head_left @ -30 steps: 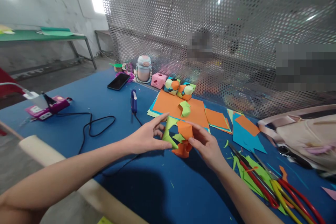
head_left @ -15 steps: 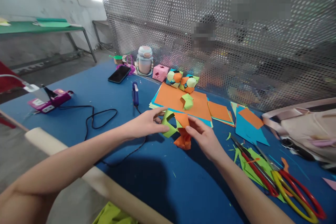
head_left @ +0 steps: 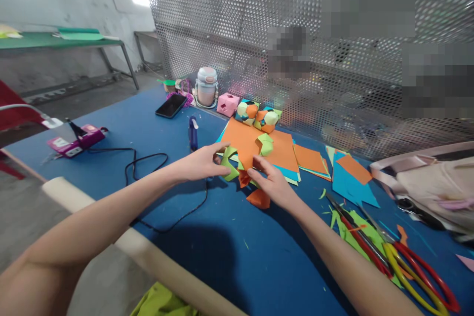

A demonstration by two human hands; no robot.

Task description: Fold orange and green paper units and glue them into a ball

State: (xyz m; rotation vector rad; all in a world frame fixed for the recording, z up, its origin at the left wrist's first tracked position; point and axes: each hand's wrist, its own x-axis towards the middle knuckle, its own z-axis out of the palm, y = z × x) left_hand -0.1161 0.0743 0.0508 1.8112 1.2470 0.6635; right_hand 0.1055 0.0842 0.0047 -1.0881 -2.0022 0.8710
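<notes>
A lime-and-orange folded paper piece [head_left: 230,171] sits between the two hands, raised just above the near edge of the orange paper stack [head_left: 284,149]. The left hand [head_left: 202,163] has its lime end between thumb and fingers; the right hand [head_left: 273,183] pinches the orange side. Whether the orange fold [head_left: 259,198] below joins on is hard to tell. Handling it well probably means light, even fingertip pressure — thin paper creases easily — with edges lined up before pressing. A lime folded unit [head_left: 265,144] lies on the stack; two multicoloured paper balls [head_left: 247,110] stand behind, scissors [head_left: 416,269] well to the right.
</notes>
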